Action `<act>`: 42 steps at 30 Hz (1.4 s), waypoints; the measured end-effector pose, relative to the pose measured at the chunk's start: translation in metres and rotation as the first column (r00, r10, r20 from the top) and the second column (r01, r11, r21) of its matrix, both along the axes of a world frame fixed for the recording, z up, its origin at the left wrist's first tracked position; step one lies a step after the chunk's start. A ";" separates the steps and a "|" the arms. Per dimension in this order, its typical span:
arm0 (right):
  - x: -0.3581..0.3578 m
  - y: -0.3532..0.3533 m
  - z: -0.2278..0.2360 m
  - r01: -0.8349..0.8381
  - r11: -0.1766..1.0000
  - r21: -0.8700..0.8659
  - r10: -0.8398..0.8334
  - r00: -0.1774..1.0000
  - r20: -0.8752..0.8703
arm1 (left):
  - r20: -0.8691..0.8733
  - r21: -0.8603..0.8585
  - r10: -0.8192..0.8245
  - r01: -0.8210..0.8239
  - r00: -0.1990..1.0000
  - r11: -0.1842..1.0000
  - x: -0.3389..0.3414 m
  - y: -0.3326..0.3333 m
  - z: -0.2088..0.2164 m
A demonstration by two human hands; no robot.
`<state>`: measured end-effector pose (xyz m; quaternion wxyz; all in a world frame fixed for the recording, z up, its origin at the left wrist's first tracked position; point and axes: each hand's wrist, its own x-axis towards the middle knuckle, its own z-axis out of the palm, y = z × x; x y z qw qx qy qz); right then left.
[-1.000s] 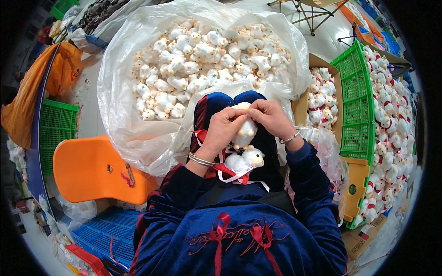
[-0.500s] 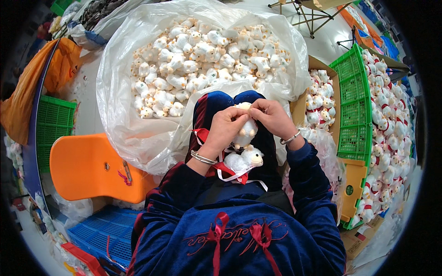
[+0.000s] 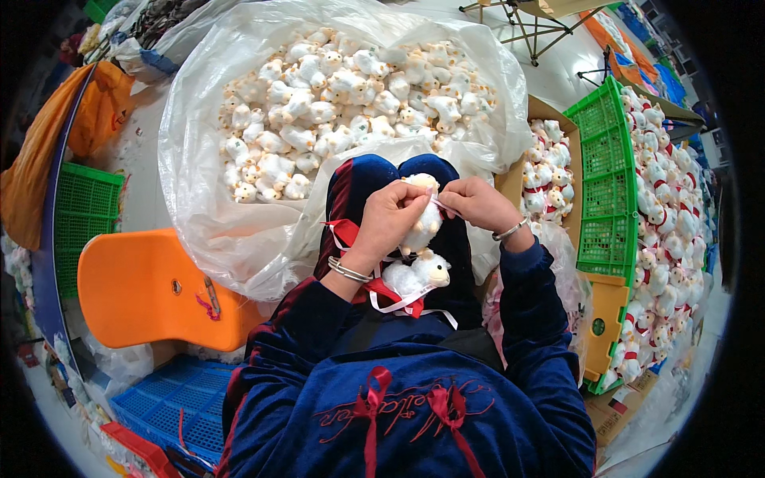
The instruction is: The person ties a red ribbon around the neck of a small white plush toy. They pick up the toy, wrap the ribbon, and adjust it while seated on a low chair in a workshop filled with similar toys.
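Observation:
A small white plush sheep (image 3: 422,229) hangs upright over my lap, its cream-coloured head top at the fingertips. My left hand (image 3: 390,217) is closed on it at the neck. Beside it my right hand (image 3: 483,207) pinches a pale ribbon (image 3: 446,209) at the sheep's neck, drawn out to the right. Just below, a second plush sheep (image 3: 410,276) lies on my lap, facing right, apart from my fingers. Red cloth pieces with white ribbons (image 3: 393,301) lie under and beside this second sheep; another red piece (image 3: 344,231) shows by my left wrist.
Ahead of my knees spreads a big clear plastic bag (image 3: 199,171) full of plush sheep. At right stand a cardboard box (image 3: 570,151) and a green crate (image 3: 603,183), with red-scarfed sheep beyond. An orange chair (image 3: 131,287) and a blue crate (image 3: 179,406) are at left.
My right hand has moved slightly right, away from my left, drawing the pale ribbon out. The left hand still holds the sheep. The whole view has shifted a little.

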<state>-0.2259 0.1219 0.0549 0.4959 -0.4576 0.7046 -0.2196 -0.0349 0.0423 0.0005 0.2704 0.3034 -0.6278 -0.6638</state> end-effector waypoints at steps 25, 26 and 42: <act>-0.015 0.024 -0.036 0.254 0.965 -0.067 -0.202 0.879 0.432 | -0.143 0.165 0.030 -0.006 0.989 0.986 -0.009 0.011 -0.021; -0.014 0.027 -0.035 0.275 0.960 -0.053 -0.226 0.873 0.433 | -0.147 0.194 0.045 -0.016 0.988 0.981 -0.009 0.015 -0.020; 0.021 0.013 -0.005 0.408 0.903 -0.136 -0.295 0.817 0.496 | -0.171 0.091 0.024 -0.009 0.985 0.996 -0.009 0.014 -0.015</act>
